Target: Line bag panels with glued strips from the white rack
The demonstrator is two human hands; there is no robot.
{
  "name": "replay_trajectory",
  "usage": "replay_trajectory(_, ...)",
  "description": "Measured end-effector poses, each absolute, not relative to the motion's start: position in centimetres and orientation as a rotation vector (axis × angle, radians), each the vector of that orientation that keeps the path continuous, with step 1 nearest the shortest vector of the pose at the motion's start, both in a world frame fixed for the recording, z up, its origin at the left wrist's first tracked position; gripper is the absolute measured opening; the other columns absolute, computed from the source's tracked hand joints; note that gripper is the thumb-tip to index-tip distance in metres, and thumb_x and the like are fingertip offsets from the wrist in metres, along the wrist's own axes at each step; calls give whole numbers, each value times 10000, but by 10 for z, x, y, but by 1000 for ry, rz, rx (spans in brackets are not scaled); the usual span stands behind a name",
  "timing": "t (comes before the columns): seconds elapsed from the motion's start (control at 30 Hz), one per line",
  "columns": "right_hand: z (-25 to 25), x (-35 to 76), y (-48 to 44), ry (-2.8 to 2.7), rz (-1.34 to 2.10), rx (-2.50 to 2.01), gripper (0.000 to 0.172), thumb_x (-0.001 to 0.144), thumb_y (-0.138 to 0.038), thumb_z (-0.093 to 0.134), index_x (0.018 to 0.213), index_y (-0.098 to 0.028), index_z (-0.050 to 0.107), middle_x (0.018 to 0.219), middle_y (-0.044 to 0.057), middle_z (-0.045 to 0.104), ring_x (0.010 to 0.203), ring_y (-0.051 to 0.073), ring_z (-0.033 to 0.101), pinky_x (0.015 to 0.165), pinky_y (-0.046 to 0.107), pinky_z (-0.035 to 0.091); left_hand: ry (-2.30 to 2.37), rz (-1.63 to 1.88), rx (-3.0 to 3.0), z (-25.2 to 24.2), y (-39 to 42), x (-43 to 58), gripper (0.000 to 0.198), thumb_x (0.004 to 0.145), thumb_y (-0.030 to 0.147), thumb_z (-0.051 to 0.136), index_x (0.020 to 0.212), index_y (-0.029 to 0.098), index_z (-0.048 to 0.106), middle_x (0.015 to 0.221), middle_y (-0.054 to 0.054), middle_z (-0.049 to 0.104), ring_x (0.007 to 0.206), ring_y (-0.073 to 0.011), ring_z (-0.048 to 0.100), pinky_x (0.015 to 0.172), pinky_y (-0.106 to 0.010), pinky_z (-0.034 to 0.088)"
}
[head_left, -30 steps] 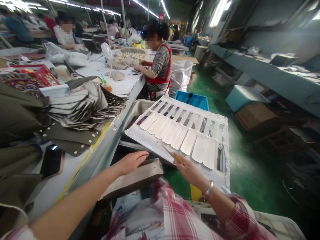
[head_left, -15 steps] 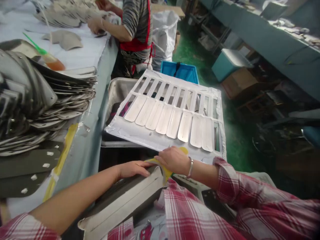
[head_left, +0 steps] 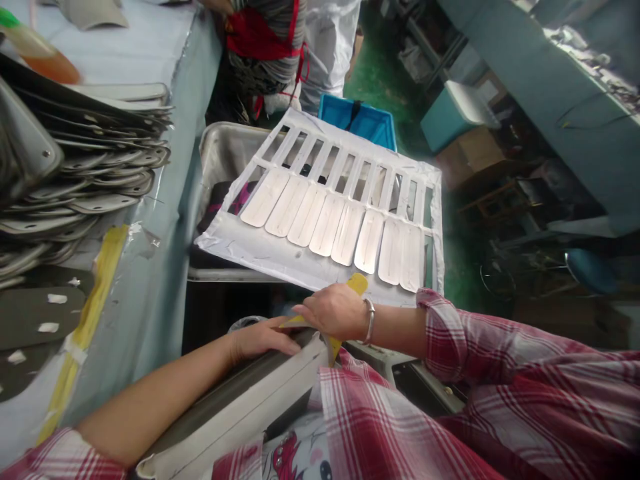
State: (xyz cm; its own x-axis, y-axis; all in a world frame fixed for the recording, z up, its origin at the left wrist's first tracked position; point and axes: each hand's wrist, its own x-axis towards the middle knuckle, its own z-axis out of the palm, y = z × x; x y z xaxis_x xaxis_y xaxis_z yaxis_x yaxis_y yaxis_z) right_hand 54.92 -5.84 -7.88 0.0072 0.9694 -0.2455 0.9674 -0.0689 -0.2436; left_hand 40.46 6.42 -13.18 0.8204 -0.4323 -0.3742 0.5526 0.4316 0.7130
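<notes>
My right hand (head_left: 333, 312) is closed round a thin yellow tool (head_left: 357, 284), whose tip pokes out by my wrist. It presses at the end of a long grey-and-white strip piece (head_left: 260, 400) lying across my lap. My left hand (head_left: 260, 337) rests flat on that same piece, fingers stretched toward the right hand. Just beyond both hands a white die-cut sheet (head_left: 280, 257) with several tongue-shaped tabs lies on a metal tray (head_left: 220, 150).
A stack of grey leather pieces (head_left: 80, 187) sits on the table (head_left: 160, 127) at my left, with a yellow tape strip (head_left: 85, 327) near its edge. A person in a red apron (head_left: 265, 40) stands farther along. A blue bin (head_left: 367, 120) and boxes sit on the green floor.
The view tilted downward and closer. My right hand came back from the white sheet to the strip on my lap, next to my left hand, and holds there.
</notes>
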Motion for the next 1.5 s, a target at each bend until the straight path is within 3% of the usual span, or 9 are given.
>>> replay_trajectory(0.1,-79,549,-60,-2183,559,-2190,447,968,-402,305,756,-172,625,691,39,638,562,133,503,494,297,208,237,-507,1034,-131,62,400,501,826,491,396,1108,134,606,969,-70,673,930,-244,603,864,-375,451)
replay_trajectory(0.17,-78,549,-60,-2192,564,-2180,444,965,-410,310,758,-173,624,706,34,641,569,123,497,504,294,218,282,-479,1293,-128,64,398,558,877,538,282,1010,140,650,953,-65,678,940,-235,596,892,-357,436)
replay_trajectory(0.3,-75,548,-60,-2242,582,-2138,469,973,-388,276,739,-169,618,698,29,637,576,114,493,509,298,218,182,-484,1667,-120,66,393,457,907,487,312,1045,213,650,1056,-5,661,1023,-205,568,974,-304,374)
replay_trajectory(0.53,-82,548,-57,-2371,553,-2007,469,966,-376,289,718,-159,623,659,40,614,557,119,487,504,302,197,150,-414,1648,-105,56,388,384,920,412,353,1201,262,568,1146,22,634,1112,-180,541,1005,-265,351)
replay_trajectory(0.77,-83,549,-56,-2428,632,-1924,482,970,-396,273,752,-163,635,714,58,644,618,141,529,523,298,229,219,-458,1605,-107,50,385,399,919,410,373,1261,263,515,1301,39,532,1246,-159,432,1086,-269,237)
replay_trajectory(0.97,-82,553,-39,-2594,601,-1809,434,961,-390,304,803,-200,660,730,51,662,637,154,547,526,298,256,361,-522,1582,-109,57,385,394,861,438,473,1179,236,591,1207,31,606,1181,-180,502,1048,-261,298)
replay_trajectory(1.27,-85,553,-24,-2599,620,-1626,415,946,-395,368,752,-177,663,742,61,674,668,167,574,540,287,262,316,-575,1707,-95,61,389,418,873,450,374,1064,188,637,1095,-10,660,1071,-199,565,977,-264,375)
replay_trajectory(1.5,-88,554,-45,-2545,637,-1680,444,960,-398,319,773,-180,658,753,55,670,664,161,569,534,299,246,255,-602,1798,-91,41,390,460,931,434,262,1133,177,586,1196,-45,602,1137,-196,519,1015,-276,339)
